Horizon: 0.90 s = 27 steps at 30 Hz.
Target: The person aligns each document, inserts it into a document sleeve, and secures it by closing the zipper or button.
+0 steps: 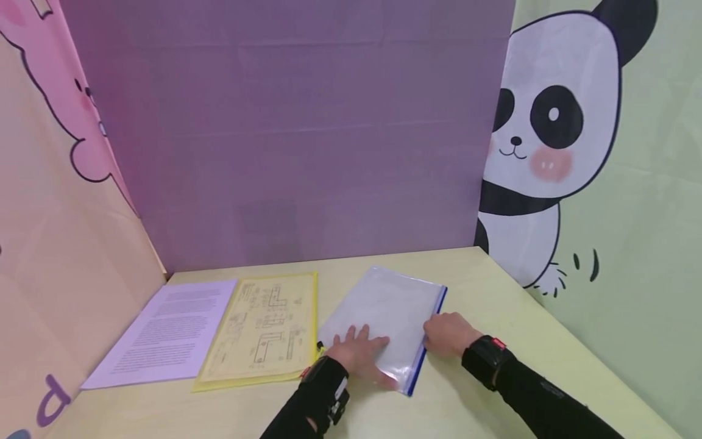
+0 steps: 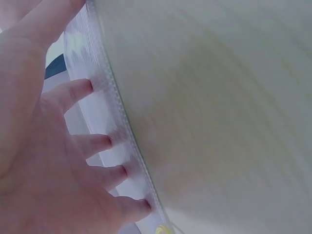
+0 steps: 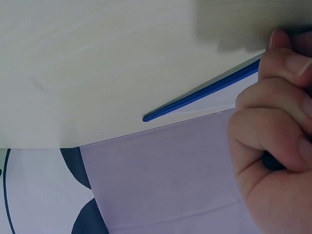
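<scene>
Two hands (image 1: 358,355) (image 1: 448,333) on one blue-edged folder (image 1: 392,311), two printed sheets (image 1: 175,326) (image 1: 265,323) nearby

The head camera looks forward and down; wrist cameras look closely past the left hand (image 2: 58,156) and right hand (image 3: 275,129); head and right views share the far purple wall (image 1: 307,134).

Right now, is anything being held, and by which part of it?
Yes: the plastic folder, by the blue strip along one edge, in the right-hand grip. The left-hand grip rests spread on the folder.

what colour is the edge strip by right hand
Blue edge strip, clearest in the right wrist view.
</scene>
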Available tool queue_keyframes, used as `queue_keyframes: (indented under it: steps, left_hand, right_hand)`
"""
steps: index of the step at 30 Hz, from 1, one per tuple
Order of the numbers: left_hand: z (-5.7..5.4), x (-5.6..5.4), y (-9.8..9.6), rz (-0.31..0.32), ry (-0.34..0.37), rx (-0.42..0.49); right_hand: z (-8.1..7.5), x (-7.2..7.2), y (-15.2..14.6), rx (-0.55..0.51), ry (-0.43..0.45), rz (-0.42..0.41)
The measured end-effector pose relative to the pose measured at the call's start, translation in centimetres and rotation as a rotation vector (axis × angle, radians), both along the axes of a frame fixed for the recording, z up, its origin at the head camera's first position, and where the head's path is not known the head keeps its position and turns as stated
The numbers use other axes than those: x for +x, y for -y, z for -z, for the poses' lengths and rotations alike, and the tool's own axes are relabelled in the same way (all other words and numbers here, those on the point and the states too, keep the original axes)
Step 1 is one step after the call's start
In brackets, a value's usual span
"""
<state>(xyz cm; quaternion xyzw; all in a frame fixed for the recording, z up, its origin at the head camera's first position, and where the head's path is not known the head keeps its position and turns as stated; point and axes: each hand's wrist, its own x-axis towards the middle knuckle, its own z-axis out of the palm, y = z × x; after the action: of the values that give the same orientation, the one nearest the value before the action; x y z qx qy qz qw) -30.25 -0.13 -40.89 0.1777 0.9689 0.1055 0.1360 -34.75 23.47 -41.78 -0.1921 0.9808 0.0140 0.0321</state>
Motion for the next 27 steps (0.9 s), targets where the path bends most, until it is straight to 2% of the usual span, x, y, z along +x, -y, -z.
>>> queue_keyframes:
  steps: [9, 17, 27]
  left_hand:
    - [0.2, -0.2, 0.0, 0.009, -0.001, -0.006]
    - [0.4, -0.3, 0.1, 0.006, 0.001, -0.002]
    - [0.6, -0.6, 0.0, 0.015, -0.008, 0.003]
  right_hand:
    - [-0.4, -0.6, -0.5, -0.016, 0.001, 0.02]
    - [0.0, -1.3, -0.5, 0.023, -0.013, 0.011]
    - [0.0, -0.7, -0.7, 0.023, -0.025, -0.009]
